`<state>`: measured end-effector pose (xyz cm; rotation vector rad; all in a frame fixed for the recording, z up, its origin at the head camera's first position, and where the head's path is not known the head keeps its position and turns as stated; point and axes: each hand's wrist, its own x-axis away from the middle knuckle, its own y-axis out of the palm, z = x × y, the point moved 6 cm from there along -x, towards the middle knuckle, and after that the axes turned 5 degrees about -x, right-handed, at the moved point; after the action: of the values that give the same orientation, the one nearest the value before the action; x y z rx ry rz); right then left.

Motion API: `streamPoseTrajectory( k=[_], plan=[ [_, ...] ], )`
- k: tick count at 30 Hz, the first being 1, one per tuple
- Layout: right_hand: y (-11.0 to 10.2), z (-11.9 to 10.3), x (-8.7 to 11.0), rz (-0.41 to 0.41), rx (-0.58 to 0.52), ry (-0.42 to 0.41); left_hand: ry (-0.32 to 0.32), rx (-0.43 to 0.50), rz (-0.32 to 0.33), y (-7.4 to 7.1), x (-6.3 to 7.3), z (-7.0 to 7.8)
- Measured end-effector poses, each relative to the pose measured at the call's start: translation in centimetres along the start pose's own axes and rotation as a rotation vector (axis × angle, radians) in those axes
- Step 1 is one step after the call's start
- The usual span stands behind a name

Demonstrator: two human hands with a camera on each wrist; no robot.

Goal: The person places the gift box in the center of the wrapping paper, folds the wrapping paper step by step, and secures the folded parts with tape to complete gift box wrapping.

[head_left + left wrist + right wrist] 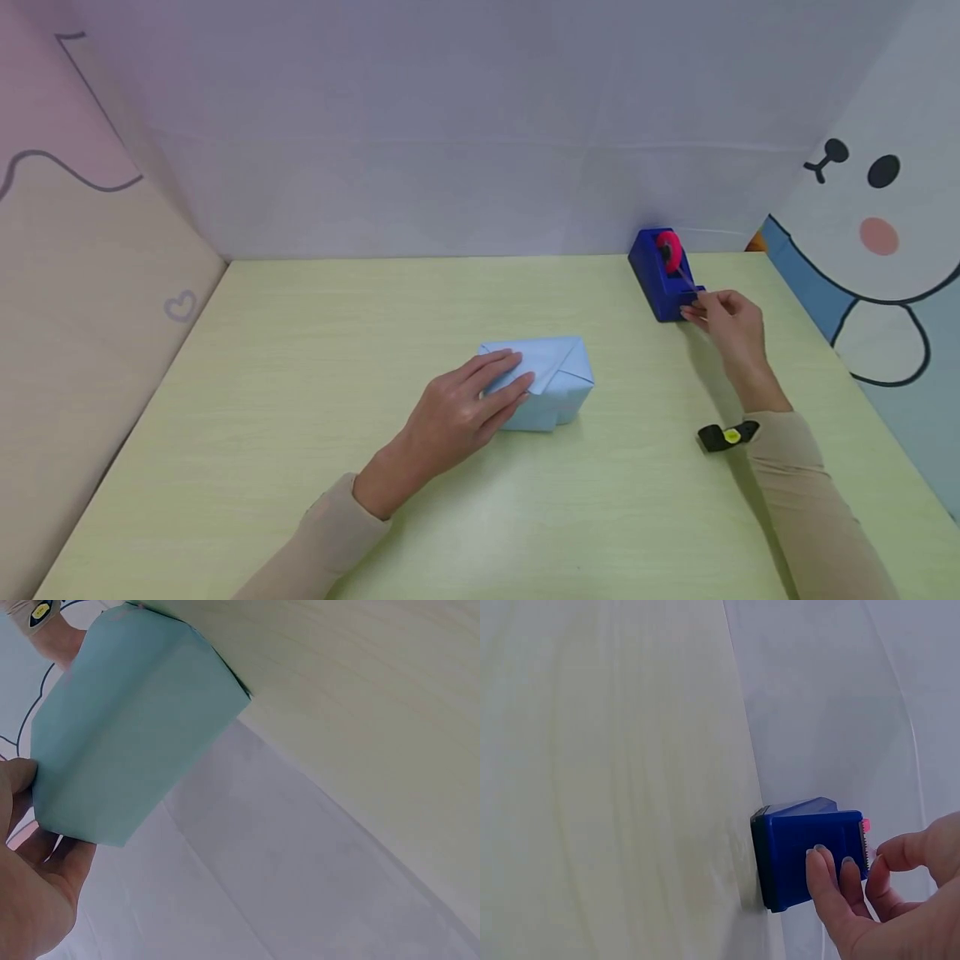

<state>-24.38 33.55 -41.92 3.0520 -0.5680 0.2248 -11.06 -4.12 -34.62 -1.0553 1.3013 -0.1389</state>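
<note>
A box wrapped in light blue paper (566, 396) sits near the middle of the table, with folded paper flaps on its top and at its right end. My left hand (457, 412) holds it from the left, several fingers lying over the top flap. The left wrist view has the plain side of the wrapped box (135, 735) between thumb and fingers. Farther right stands a blue tape dispenser (660, 287) with a red-cored roll (670, 250). At its cutter, my right hand (738, 329) pinches the end of the clear tape (686, 280); other fingers touch the dispenser's front (791, 862).
The pale wooden table (300, 350) meets a greyish backdrop (412, 167) right behind the dispenser. Printed panels (915, 333) flank the right side. A black wrist strap with a yellow mark (723, 437) is on the right wrist.
</note>
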Motion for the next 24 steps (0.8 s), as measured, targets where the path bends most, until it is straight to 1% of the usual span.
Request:
streamPoseTrajectory(
  k=[6,11,14,19,22,24],
  plan=[
    [0.0,0.4,-0.4,0.019,-0.018,0.051,0.008,-0.002,0.006,0.0,0.0,0.0],
    [0.2,0.5,-0.5,-0.01,-0.076,0.083,-0.002,-0.006,-0.01,-0.1,-0.1,0.0],
    [0.2,0.7,-0.5,-0.04,-0.187,0.136,-0.003,-0.009,-0.011,-0.2,-0.2,0.1],
    [0.1,1.2,-0.5,-0.052,-0.435,0.281,0.006,-0.006,0.003,-0.1,-0.1,0.0],
    [0.2,1.3,-0.4,-0.055,-0.555,0.352,0.013,-0.009,0.013,-0.1,0.0,0.0],
    [0.3,1.4,-0.3,-0.06,-0.61,0.384,0.014,-0.008,0.014,-0.1,0.0,0.1]
  ],
)
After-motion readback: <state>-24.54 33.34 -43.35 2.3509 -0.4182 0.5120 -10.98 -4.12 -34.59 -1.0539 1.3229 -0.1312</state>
